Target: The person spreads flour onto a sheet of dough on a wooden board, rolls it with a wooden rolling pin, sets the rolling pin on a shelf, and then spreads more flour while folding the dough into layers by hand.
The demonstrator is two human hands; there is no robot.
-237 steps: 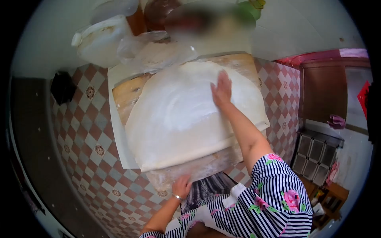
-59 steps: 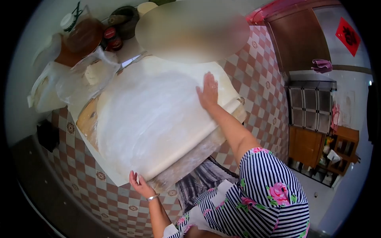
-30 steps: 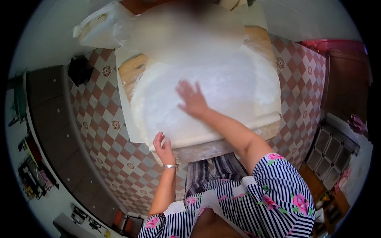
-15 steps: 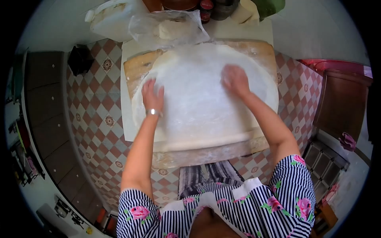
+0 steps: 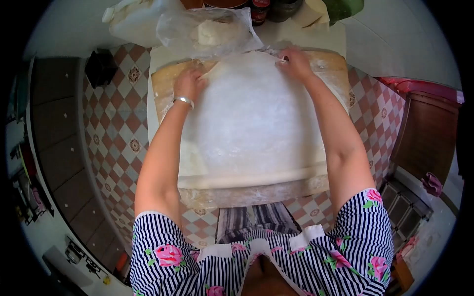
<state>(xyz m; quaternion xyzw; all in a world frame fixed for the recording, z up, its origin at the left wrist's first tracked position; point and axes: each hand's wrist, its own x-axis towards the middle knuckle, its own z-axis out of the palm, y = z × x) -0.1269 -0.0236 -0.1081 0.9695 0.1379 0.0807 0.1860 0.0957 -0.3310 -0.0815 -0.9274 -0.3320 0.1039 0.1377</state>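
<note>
A large, thin sheet of pale dough (image 5: 247,113), dusted with white flour, covers most of a wooden board (image 5: 331,69). Its near edge forms a thick fold or roll across the board's front. My left hand (image 5: 188,85) is closed on the dough's far left edge, with a bracelet at the wrist. At the far right edge my right hand (image 5: 295,61) pinches the dough, fingers pressed together. Between the two hands the far edge of the sheet looks slightly drawn in.
Beyond the board lies a clear plastic bag (image 5: 212,32) with white flour in it. A whitish plastic jug (image 5: 131,22), a red-labelled jar (image 5: 259,11) and a dark pot (image 5: 284,9) stand behind. A black bin (image 5: 100,68) is on the tiled floor at left.
Both hands have moved away from my body, from the dough's surface to its far edge, and have closed on it. Earlier my right hand swept over the sheet with its fingers spread.
</note>
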